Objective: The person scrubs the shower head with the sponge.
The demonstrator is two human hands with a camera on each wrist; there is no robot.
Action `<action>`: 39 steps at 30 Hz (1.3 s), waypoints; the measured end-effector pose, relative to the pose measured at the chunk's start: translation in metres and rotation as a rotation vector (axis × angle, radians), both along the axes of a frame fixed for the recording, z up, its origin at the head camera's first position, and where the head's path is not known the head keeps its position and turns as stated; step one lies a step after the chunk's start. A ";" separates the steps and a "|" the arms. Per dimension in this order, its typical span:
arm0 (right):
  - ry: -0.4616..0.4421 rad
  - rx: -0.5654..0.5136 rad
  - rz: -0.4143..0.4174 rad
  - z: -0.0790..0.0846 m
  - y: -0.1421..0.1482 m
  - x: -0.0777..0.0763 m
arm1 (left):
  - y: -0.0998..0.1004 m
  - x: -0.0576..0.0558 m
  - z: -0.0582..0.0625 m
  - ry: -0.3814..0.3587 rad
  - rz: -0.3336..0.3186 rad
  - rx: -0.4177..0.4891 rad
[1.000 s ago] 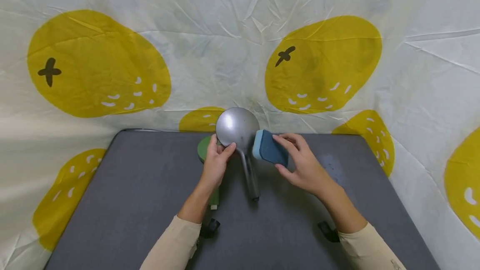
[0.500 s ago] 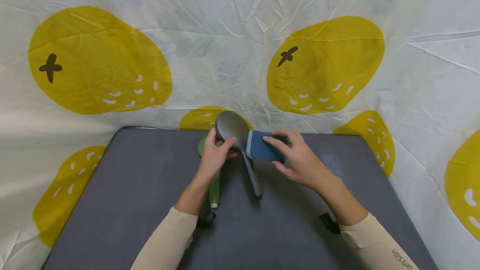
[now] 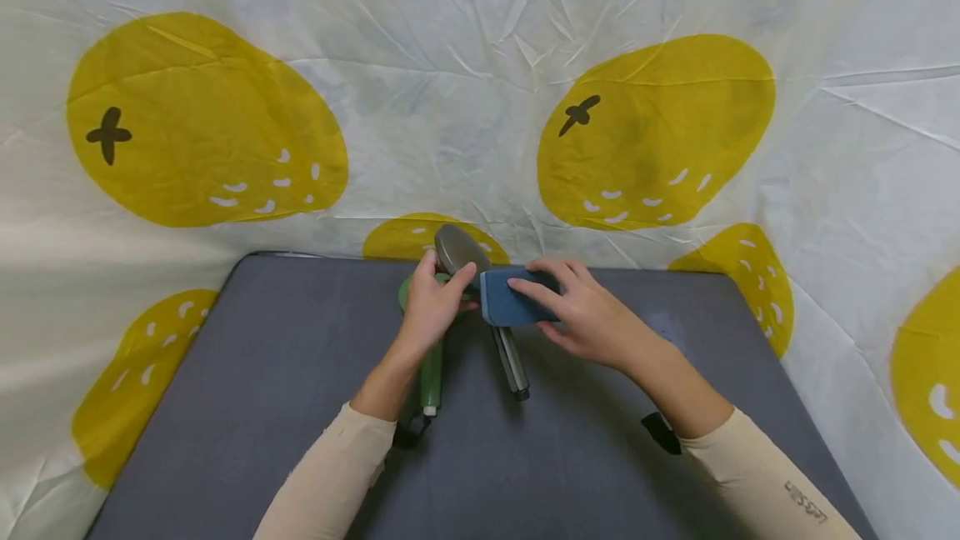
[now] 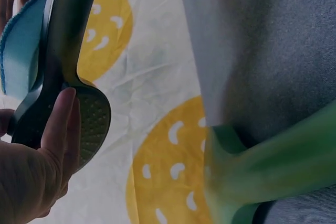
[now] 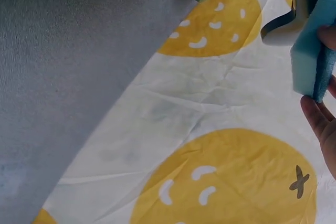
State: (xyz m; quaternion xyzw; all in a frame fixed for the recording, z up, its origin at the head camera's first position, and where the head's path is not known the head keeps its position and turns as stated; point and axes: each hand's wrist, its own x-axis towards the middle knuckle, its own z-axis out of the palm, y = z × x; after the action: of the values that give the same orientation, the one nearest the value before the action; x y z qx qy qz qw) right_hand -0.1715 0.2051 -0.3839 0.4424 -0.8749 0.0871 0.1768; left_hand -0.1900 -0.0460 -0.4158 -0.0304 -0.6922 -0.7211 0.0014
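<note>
My left hand (image 3: 433, 307) grips a grey handheld shower head (image 3: 456, 250) by its round head, thumb on the near side. In the left wrist view the fingers lie along the edge of its dotted nozzle face (image 4: 94, 121), and the handle (image 3: 512, 365) slants down to the right in the head view. My right hand (image 3: 588, 311) pinches a two-tone blue sponge (image 3: 517, 297) by its edges. The sponge overlaps the neck of the shower head in the head view, hiding it; in the left wrist view its light blue side (image 4: 26, 51) lies against the handle.
A green shower head (image 3: 431, 377) lies on the dark grey table (image 3: 300, 373) behind and below my left hand, its head partly hidden. A white cloth (image 3: 442, 132) with yellow fruit prints hangs behind the table. Wet-looking spots (image 3: 663, 325) show at the right.
My right hand has moved the sponge left, from beside the shower head onto its neck. My left hand has turned the shower head, so its round back now shows narrower.
</note>
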 end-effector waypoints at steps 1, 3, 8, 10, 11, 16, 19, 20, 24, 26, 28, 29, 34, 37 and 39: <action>0.001 0.010 -0.001 0.000 -0.001 0.000 | 0.000 0.000 0.000 -0.002 0.007 -0.008; 0.003 0.027 -0.007 0.002 -0.003 0.002 | 0.000 0.000 0.001 -0.007 0.018 -0.018; -0.005 0.058 -0.007 -0.001 -0.005 0.016 | 0.000 -0.002 0.001 0.008 0.052 -0.083; -0.011 0.079 0.010 -0.003 -0.006 0.024 | 0.000 -0.003 0.001 0.020 0.071 -0.114; -0.012 0.092 0.023 -0.004 -0.006 0.027 | 0.000 -0.003 0.001 0.022 0.079 -0.123; -0.012 0.196 0.081 -0.009 -0.008 0.047 | -0.001 -0.006 0.002 0.038 0.121 -0.144; -0.004 0.267 0.102 -0.011 -0.009 0.056 | -0.002 -0.007 0.002 0.048 0.149 -0.157; 0.001 0.287 0.107 -0.011 -0.009 0.058 | -0.002 -0.007 0.002 0.051 0.157 -0.163; 0.030 0.310 0.120 -0.009 -0.011 0.062 | -0.002 -0.007 0.003 0.065 0.172 -0.175; 0.048 0.303 0.119 -0.008 -0.013 0.063 | -0.002 -0.007 0.003 0.070 0.176 -0.181; 0.064 0.298 0.111 -0.006 -0.015 0.062 | -0.001 -0.006 0.003 0.073 0.174 -0.178; 0.070 0.292 0.103 -0.005 -0.015 0.060 | 0.000 -0.005 0.002 0.075 0.168 -0.175; 0.094 0.246 0.056 -0.001 -0.017 0.046 | 0.003 0.001 0.001 0.093 0.116 -0.139; 0.083 0.183 0.037 0.000 -0.015 0.034 | 0.004 0.004 -0.001 0.102 0.080 -0.111; 0.067 0.134 0.025 0.001 -0.013 0.028 | 0.004 0.006 -0.002 0.106 0.060 -0.091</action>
State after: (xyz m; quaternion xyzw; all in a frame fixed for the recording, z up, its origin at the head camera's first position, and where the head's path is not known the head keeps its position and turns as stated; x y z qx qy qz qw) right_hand -0.1436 0.1920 -0.3825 0.4668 -0.8668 0.0155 0.1750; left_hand -0.1844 -0.0417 -0.4173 -0.0476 -0.7240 -0.6857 0.0582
